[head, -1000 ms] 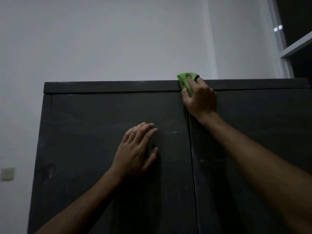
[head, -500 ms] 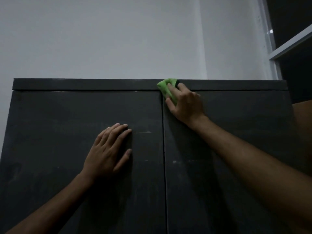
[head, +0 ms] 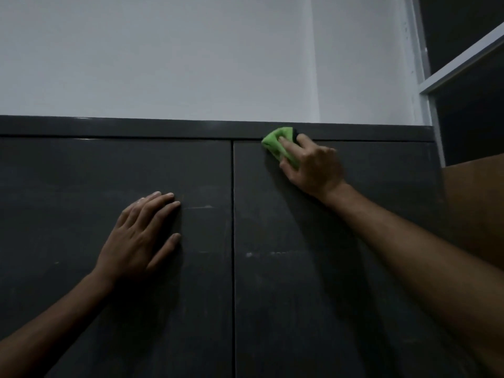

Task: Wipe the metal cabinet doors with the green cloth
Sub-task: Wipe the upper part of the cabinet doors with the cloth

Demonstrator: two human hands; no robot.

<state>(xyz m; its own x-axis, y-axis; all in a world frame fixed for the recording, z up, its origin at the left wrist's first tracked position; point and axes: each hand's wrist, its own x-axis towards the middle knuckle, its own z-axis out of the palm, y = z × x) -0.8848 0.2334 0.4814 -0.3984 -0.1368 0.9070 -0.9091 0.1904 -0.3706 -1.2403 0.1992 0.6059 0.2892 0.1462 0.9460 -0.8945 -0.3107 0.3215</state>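
Your right hand [head: 313, 167] is pressing the bunched green cloth [head: 278, 144] against the top edge of the right cabinet door [head: 327, 255], its grip curling round the cloth (thumb beneath it); your left hand [head: 139, 241] is resting flat on the left cabinet door [head: 68, 200], fingers straight and holding nothing. Pale scuffs are showing on both doors.

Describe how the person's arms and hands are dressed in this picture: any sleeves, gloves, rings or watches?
Both forearms are bare, with no sleeves in view. The left hand and right hand wear no gloves. No ring, watch or bracelet shows, though the light is dim.
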